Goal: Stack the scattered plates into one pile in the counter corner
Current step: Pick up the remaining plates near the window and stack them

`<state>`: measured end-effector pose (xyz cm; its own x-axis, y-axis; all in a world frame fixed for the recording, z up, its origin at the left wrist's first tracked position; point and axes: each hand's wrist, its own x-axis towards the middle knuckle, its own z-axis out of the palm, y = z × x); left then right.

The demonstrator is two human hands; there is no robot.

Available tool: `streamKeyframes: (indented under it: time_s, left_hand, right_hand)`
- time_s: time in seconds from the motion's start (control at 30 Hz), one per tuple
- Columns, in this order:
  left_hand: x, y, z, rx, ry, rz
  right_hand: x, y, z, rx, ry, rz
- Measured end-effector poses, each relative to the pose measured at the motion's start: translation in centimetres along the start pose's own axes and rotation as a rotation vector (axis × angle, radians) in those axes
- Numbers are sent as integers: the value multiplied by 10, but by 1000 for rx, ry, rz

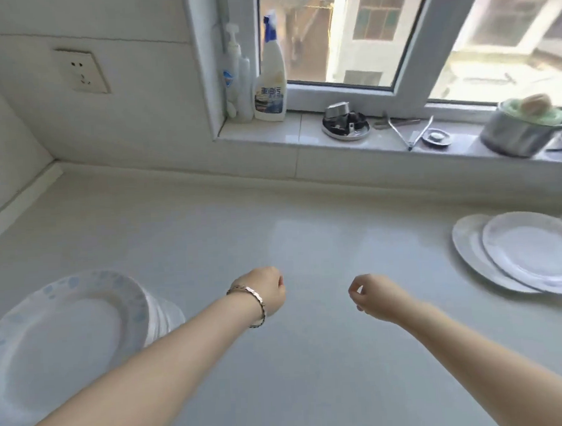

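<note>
Plainly the plates lie in two groups, well apart. A pile of white ceramic plates with a blue-speckled rim [68, 338] sits at the lower left of the frame. The two round white plates with a faint grey rim pattern [535, 255] lie overlapped at the right edge, the upper one shifted off the lower. Neither group is in the corner of the pale worktop [210, 249] at the upper left, where the two walls meet. I judge the gathering only partly done: the pair looks loosely laid, not squared into a stack.

Between the groups, both hands hover over bare worktop. The left hand [267, 291], with a metal link bracelet [249, 307] at the wrist, has its fingers curled under and holds nothing. The right hand [377, 297] is curled likewise, thumb near forefinger, empty and touching nothing.

Farther back, a white spray bottle with a blue trigger [269, 83] stands on the window sill [269, 138].
</note>
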<state>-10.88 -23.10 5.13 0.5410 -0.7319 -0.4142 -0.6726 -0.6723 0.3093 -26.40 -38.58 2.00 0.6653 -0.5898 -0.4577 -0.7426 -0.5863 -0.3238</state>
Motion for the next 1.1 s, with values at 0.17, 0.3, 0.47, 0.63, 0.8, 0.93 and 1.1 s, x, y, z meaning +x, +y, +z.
streamKeyframes:
  time_s: [0.17,0.3,0.47,0.63,0.8,0.93,1.1]
  left_hand:
    - [50,93,35,92,-114,80]
    - [83,173,61,78,-142,107]
    - [122,255,98,-11,-162,25]
    - [146,304,120,35,-98,-100]
    - [163,316,133,19,-86,-189]
    - [170,313,134,-42,-85,-274]
    - [173,306,137,-102,-63,-347]
  right_hand:
    - [-17,110,-39,91,74,160]
    - [-22,205,-66,193,140,283]
    - [-11,320,-91,287,235,452]
    - [27,417,-109,825,402,826]
    - [55,464,-115,1326,428,1004]
    - [65,475,-114,1207,557,963]
    - [67,478,-113,1240,657,821]
